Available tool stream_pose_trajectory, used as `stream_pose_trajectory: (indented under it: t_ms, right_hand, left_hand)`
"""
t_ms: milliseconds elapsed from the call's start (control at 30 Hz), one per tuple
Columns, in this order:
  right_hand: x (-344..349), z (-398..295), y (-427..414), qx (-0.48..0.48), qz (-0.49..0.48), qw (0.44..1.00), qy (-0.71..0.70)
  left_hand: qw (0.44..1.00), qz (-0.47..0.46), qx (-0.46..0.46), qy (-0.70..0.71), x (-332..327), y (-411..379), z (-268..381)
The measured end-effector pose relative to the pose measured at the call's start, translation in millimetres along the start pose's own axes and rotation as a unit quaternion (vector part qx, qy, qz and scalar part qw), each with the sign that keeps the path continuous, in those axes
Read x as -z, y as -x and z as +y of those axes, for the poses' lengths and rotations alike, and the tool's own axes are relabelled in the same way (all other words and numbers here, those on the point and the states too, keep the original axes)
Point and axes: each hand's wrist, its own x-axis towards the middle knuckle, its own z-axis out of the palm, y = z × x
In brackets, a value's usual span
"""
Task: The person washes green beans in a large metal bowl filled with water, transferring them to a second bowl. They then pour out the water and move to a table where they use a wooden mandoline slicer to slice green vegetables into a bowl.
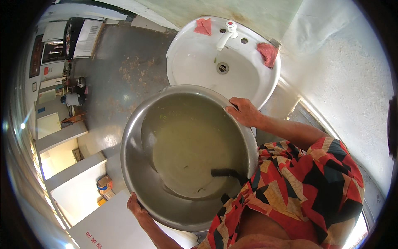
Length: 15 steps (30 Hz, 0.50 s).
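Note:
A large round stainless-steel basin (136,174) is held between my two hands, with cloudy greenish water (192,146) inside and a few small green and dark bits in it. My right hand (244,112) grips the rim on the sink side. At the lower left, my left hand (136,208) holds the opposite rim, its fingers partly hidden underneath. The water sits off-centre, towards the sink side. In view, the basin overlaps the front of a white ceramic washbasin (186,65); whether they touch I cannot tell. A black strip (227,172) shows over the water near my shirt, its nature unclear.
A white tap (228,35) stands on the washbasin above its drain (222,68). Red cloths (203,27) (268,55) lie on both rim ends. Walls border the right. A person (74,99) is far off left, across the grey floor (124,68); boxes (104,186) stand lower left.

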Motion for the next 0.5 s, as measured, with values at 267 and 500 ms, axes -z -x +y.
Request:
stream_pose_trajectory:
  t_ms: [267,500]
  right_hand:
    - [-3.1,1.1,-1.9,-0.032,-0.017,0.999,0.010]
    - [0.5,-5.0,-3.7,-0.045,-0.044,0.998,0.022]
  left_hand:
    - [0.999,0.027,-0.001,-0.024,6.1,-0.3,9.4]
    - [0.999,0.027,0.032,-0.010,18.2,-5.5,17.7]
